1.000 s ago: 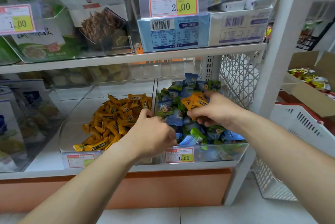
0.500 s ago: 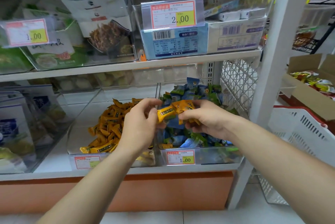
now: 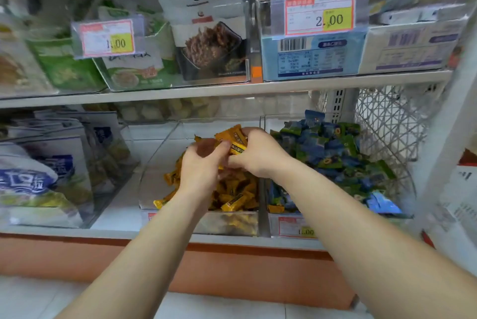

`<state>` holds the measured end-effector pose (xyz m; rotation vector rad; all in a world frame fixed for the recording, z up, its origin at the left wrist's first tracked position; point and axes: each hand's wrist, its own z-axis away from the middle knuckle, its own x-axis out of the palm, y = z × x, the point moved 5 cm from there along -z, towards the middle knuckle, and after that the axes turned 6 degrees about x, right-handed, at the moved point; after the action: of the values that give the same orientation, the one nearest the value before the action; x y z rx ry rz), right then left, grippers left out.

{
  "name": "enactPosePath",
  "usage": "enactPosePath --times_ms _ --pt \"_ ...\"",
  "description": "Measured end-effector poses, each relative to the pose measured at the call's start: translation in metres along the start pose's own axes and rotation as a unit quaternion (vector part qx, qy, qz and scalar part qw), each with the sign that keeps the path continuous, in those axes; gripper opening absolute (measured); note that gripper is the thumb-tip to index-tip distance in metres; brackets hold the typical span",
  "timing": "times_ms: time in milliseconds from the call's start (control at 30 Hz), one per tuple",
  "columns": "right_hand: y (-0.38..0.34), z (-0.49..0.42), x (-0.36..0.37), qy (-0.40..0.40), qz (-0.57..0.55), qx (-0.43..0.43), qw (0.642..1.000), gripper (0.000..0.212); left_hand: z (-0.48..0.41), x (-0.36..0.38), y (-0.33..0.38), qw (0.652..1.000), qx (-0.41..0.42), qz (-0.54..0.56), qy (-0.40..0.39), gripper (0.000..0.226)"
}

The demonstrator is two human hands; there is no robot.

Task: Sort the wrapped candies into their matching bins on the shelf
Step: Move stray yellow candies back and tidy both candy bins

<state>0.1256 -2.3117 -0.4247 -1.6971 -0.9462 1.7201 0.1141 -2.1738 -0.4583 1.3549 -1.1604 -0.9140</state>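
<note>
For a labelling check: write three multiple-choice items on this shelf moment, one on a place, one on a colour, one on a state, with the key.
1. The left hand and right hand are above: A the blue-green bin; B the orange-candy bin; C the top shelf.
2. The held candies are: A orange; B blue; C white.
3. The right hand is: A open, empty; B flat on the shelf; C gripping candies.
Key: B, that bin lies below them; A, the wrappers show orange; C, its fingers curl round the bundle.

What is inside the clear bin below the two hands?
A pile of orange candies lies in the clear bin. The left hand and right hand, gripping more, hide its middle.
</note>
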Motion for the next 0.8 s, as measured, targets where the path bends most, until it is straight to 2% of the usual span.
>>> enactPosePath --times_ms 67,133,167,233,300,400,467,567,667,733,800 --pt "-0.010 -0.006 0.009 -0.008 0.073 -0.038 0.997 0.056 -0.013 -0.012 -0.001 0.996 0.028 -0.079 0.038 0.038" --pt "-0.011 -0.008 0.018 -0.039 0.122 -0.063 0.990 0.044 -0.021 -0.020 -0.001 0.979 0.060 -0.191 0.041 0.040" --pt "-0.008 -0.008 0.021 -0.050 0.144 -0.067 0.986 0.042 -0.023 -0.022 -0.002 0.963 0.079 -0.258 0.024 0.042" --pt "-0.004 -0.005 0.020 -0.051 0.191 -0.073 0.978 0.057 -0.022 -0.021 -0.003 0.921 0.122 -0.369 -0.015 0.043" --pt "-0.001 0.003 0.006 -0.022 0.208 -0.086 0.974 0.063 -0.015 -0.017 0.001 0.907 0.160 -0.387 -0.046 0.039" --pt "0.015 0.023 -0.031 0.034 0.132 -0.083 0.987 0.033 0.005 0.003 0.004 0.901 0.210 -0.354 -0.134 0.030" --pt "0.032 0.038 -0.049 0.043 0.113 -0.066 0.991 0.011 0.018 0.016 -0.003 0.882 0.215 -0.364 -0.206 0.036" --pt "0.050 0.055 -0.044 -0.043 0.108 -0.047 0.992 0.009 0.029 0.024 -0.024 0.837 0.171 -0.427 -0.296 0.061" --pt "0.067 0.062 -0.024 -0.152 0.194 -0.028 0.969 0.020 0.036 0.024 -0.043 0.791 0.130 -0.469 -0.371 0.068" --pt "0.077 0.059 -0.019 -0.189 0.277 -0.022 0.942 0.030 0.038 0.024 -0.046 0.785 0.140 -0.481 -0.365 0.065" --pt "0.086 0.055 -0.018 -0.213 0.299 0.006 0.930 0.038 0.040 0.025 -0.046 0.780 0.160 -0.497 -0.346 0.062"
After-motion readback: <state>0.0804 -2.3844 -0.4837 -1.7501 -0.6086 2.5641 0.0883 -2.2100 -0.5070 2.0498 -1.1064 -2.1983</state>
